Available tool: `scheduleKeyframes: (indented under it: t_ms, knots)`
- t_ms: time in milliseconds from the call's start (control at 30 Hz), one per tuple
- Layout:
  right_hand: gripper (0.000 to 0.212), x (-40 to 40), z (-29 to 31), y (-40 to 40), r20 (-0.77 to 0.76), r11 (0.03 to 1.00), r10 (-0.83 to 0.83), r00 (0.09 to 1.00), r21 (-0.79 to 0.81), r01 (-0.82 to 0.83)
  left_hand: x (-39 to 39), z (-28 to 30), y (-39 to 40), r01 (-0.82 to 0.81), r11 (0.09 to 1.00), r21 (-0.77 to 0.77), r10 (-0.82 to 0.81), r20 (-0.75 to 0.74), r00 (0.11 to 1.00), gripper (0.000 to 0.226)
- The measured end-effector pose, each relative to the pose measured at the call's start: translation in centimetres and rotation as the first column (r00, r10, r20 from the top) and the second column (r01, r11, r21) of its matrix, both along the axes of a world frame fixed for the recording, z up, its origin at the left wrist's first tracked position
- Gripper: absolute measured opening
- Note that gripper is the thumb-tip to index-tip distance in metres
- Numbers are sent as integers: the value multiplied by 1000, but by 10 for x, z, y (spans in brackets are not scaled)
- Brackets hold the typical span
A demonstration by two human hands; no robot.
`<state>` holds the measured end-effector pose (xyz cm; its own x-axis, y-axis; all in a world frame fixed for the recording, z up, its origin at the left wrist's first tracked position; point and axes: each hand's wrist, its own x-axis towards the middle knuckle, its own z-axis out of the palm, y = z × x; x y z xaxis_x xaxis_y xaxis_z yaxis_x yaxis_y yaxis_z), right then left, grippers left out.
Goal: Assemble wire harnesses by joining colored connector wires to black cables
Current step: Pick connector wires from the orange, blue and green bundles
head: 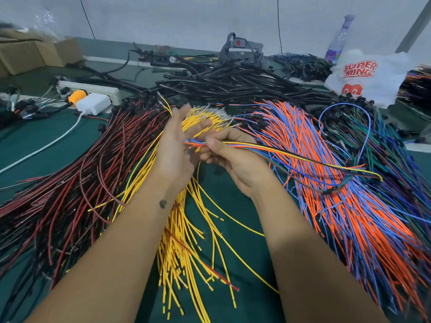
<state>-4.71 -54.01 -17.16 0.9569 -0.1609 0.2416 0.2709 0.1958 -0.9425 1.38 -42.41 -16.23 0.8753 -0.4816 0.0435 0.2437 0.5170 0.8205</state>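
Right hand (229, 157) pinches a mixed wire bundle (268, 151) near its stripped ends; long axis trails right over the orange-blue pile (326, 183). Left hand (179, 141), palm open, touches the tips. Black cables (233, 85) lie well beyond both (right hand probably nearer).

The middle heap of wires (186, 241) lies on the table (233, 206). Left of it spreads another heap (70, 183); right of it a third (349, 206). Behind it lie the cables (233, 82), the power strip (93, 88) behind-left, and the plastic bag (368, 75) behind-right.
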Motion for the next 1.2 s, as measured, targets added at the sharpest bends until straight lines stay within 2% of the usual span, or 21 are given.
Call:
scheduleKeyframes:
  t_ms: [67,133,200,267,400,633,867,933,1067,1200]
  knots:
    - [11,1,1,-5,23,996,-58,998,71,56,-3,0,-2,5,994,105,-16,101,995,31]
    - [12,2,2,-9,34,983,-104,994,155,98,-4,-1,-2,9,990,138,-42,244,969,16]
    - [13,3,2,-12,21,965,-131,991,231,122,-2,-4,-1,-36,986,161,-27,373,927,26]
    - [15,2,3,-12,-7,955,-135,991,267,132,-1,-4,1,-126,975,183,39,416,909,27]
    - [16,2,2,-11,-58,963,-90,994,249,102,1,-6,6,-183,971,154,117,361,925,24]
    - [16,0,4,-10,-85,967,-46,995,246,66,-2,-2,7,-111,985,134,77,232,970,17]
    - [13,-3,6,-9,-69,975,-63,996,208,76,-1,-2,7,-129,990,53,123,114,986,10]
    - [14,-1,7,-3,-102,954,-108,989,270,132,-1,-3,6,-139,988,61,131,118,984,13]
    - [10,7,5,13,-226,849,-149,963,470,242,0,-6,5,-195,978,69,184,142,973,18]
    - [11,11,0,16,-232,825,-172,957,497,269,1,-7,3,-210,973,94,194,155,969,14]
